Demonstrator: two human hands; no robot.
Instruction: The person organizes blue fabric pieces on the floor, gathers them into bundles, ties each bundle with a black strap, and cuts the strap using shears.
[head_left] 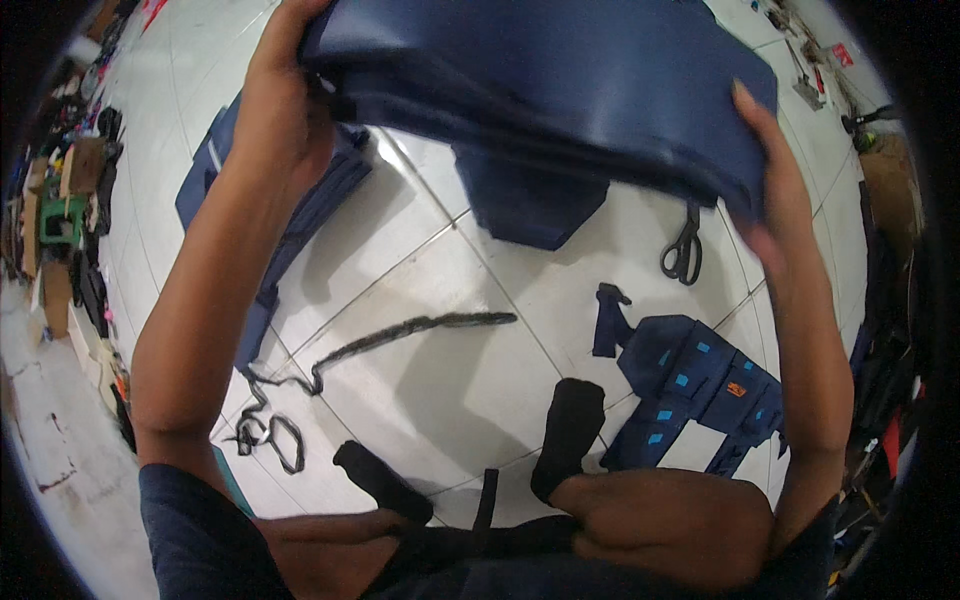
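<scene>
Outstretched forearms (205, 270) reach forward, the left hand (285, 115) and right hand (778, 180) gripping opposite sides of navy material (560, 70) between them; scissors (683, 258) lie below the right hand.

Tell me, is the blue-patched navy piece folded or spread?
Spread: the navy piece lies flat on the floor, its blue patches facing up.

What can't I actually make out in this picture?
All in the head view:
- Large dark blue, smooth, layered panel: far side cut off by the upper edge; underside turned away.
- Left hand: fingertips hidden by the panel or cut off above.
- Right hand: lower fingers blurred.
- Black-handled metal scissors: blades hidden by the panel.
- Mixed, multicoloured clutter at left: too small.
</scene>
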